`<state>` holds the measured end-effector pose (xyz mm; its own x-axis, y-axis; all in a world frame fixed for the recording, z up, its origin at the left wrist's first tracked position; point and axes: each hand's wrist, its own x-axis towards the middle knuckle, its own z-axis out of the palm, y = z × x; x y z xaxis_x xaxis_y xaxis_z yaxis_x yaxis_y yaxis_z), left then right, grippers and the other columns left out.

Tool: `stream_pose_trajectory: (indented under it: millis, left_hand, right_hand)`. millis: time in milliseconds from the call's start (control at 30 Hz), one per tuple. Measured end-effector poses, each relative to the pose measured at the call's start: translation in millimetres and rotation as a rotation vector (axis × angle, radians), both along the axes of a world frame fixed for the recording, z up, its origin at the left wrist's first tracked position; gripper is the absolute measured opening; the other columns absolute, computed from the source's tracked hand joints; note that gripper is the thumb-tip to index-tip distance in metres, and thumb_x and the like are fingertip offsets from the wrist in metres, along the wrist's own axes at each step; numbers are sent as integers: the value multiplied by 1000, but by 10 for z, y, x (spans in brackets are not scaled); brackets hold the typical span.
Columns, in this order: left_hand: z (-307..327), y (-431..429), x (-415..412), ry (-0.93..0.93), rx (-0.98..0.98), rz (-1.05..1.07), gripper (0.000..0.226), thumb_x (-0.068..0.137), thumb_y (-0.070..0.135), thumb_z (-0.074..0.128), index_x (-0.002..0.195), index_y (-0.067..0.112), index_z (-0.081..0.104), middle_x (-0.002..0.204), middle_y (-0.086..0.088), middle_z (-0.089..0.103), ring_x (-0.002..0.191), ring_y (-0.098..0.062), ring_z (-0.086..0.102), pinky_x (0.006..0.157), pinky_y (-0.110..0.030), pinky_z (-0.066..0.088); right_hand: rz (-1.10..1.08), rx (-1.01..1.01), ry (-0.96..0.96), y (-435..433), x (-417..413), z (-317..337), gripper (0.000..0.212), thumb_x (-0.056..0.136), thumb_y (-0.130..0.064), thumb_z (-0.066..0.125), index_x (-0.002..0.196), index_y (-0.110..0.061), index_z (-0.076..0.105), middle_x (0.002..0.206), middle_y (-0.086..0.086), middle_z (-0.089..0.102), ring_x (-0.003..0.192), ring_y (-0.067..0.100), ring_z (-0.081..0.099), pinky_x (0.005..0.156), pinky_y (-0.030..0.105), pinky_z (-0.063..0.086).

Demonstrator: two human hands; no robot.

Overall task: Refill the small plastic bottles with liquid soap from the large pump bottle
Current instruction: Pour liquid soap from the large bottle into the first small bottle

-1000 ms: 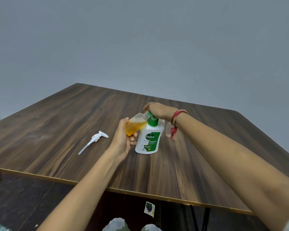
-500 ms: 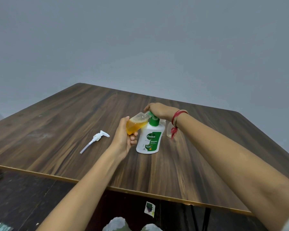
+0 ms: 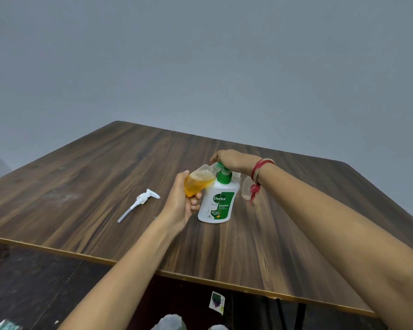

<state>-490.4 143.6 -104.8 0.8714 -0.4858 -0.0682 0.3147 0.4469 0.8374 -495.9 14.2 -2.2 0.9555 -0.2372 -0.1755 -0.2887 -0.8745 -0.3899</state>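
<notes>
Fingers of the left hand clamp the tilted small bottle (part-filled, orange), neck at the spout of the large pump bottle on the worktop. Fingers of the right hand curl over its pump.

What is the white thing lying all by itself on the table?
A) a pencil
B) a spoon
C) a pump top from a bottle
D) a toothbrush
C: it is a white pump top with a long thin tube. It lies alone on the table, to the left of the left hand, which holds the small bottle.
</notes>
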Motion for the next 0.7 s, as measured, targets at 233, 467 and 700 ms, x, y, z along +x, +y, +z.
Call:
stream_pose_trajectory:
  millis: [233,467,700]
  left_hand:
    - [-11,4,7,9,1,8,40,97,41,35,74,14,53,48,0,41,35,-5,30,36,-16,26]
    - [-18,-6,25,23,-4,4,39,96,42,36,74,14,52,48,0,41,35,-5,30,35,-16,27]
    - [3,13,10,47,-8,12,38,95,43,37,74,14,51,47,0,40,35,-5,30,35,-16,26]
  right_hand:
    - [-16,-2,16,-2,46,-28,42,91,9,29,126,11,51,132,28,50,124,39,47,105,43,38]
    - [8,-32,38,-6,47,-40,42,93,3,28,127,7,52,134,22,51,123,35,48,103,39,39]
    - [4,-14,56,-15,68,-61,41,91,3,31,122,8,56,127,25,56,118,37,53,100,42,43]
